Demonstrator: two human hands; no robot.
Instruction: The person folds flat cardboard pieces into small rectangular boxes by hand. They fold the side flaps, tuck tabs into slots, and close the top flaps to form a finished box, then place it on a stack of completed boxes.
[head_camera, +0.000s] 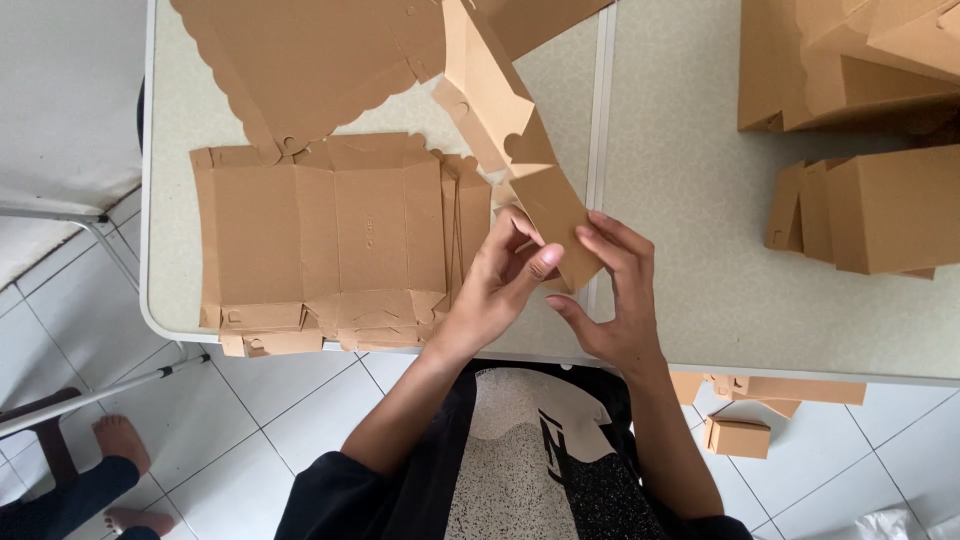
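Observation:
A brown cardboard box blank (505, 130) is lifted above the table, partly folded, its lower flap between both my hands. My left hand (500, 285) pinches the flap's lower edge with thumb and fingers. My right hand (615, 295) grips the same flap from the right, fingers pressed on its face. A stack of flat unfolded blanks (330, 240) lies on the pale table (690, 210) just left of my hands.
More flat blanks (320, 60) lie at the table's far left. Folded brown boxes (880, 205) stand at the right, with others (850, 60) behind them. Small boxes (738, 437) lie on the tiled floor below. Another person's bare feet (120, 440) show at lower left.

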